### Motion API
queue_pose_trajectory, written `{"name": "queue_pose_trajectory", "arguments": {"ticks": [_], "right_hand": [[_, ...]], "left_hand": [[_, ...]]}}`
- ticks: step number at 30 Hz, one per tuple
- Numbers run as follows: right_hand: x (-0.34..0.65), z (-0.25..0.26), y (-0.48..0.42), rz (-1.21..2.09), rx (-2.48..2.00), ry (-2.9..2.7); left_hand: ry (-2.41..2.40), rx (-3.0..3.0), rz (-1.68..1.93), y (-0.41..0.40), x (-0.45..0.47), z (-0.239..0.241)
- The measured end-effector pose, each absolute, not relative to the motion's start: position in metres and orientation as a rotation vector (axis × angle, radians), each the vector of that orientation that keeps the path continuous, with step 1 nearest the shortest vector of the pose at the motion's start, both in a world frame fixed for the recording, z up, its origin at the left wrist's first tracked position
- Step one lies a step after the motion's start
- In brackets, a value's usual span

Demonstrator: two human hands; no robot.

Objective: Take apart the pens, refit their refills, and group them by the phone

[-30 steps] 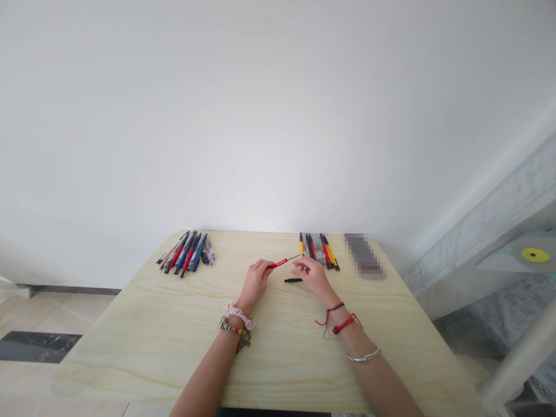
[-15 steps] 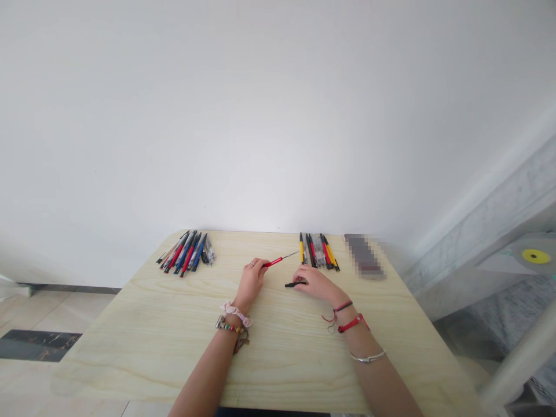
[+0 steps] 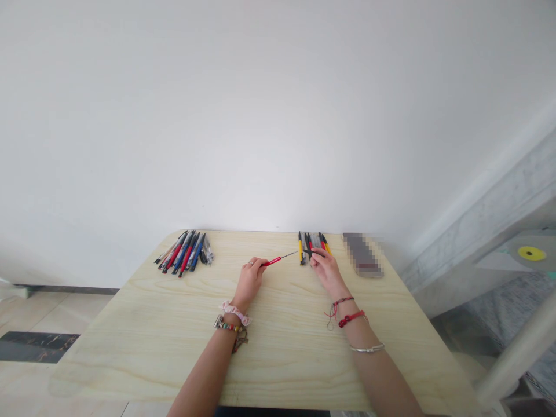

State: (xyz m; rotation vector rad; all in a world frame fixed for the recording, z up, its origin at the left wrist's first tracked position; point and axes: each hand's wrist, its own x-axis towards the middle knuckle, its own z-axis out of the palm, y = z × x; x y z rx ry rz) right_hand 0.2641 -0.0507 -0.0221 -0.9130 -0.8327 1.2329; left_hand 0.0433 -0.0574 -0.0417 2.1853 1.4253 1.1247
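Observation:
My left hand (image 3: pixel 251 279) is closed on a red pen part (image 3: pixel 273 261) whose thin refill tip points right and slightly up. My right hand (image 3: pixel 326 268) holds a small black pen piece (image 3: pixel 309 252) pinched in its fingers, lifted over the near end of the right pile of pens (image 3: pixel 311 248). The refill tip and the black piece are a short gap apart. Both wrists wear bracelets, and both forearms reach over the pale wooden table (image 3: pixel 152 341).
A second pile of red, blue and black pens (image 3: pixel 185 253) lies at the table's far left. A blurred dark flat object (image 3: pixel 362 254) lies at the far right. A white wall stands behind the table; a grey ledge runs along the right.
My right hand went down to the black piece lying on the table, picked it up, and has carried it up toward the refill tip. My left hand has barely moved.

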Motion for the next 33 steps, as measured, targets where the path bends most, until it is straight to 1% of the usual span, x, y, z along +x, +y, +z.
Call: {"name": "queue_pose_trajectory", "arguments": {"ticks": [9, 19, 26, 33], "right_hand": [[0.2586, -0.0188, -0.0541, 1.188, -0.890, -0.907], [0.2556, -0.0171, -0.0562, 1.233, -0.866, -0.890], [0.2564, -0.0178, -0.0556, 1.147, -0.948, -0.964], [0.2541, -0.0186, -0.0591, 1.097, -1.082, -1.183]], "left_hand": [[1.409, 2.211, 1.097, -0.0575, 0.0443, -0.0428], [1.413, 2.226, 1.062, -0.0577, 0.0445, -0.0432], [1.429, 2.284, 1.032, -0.0602, 0.0448, -0.0388], [1.420, 2.334, 0.967, -0.0614, 0.0457, -0.0375]]}}
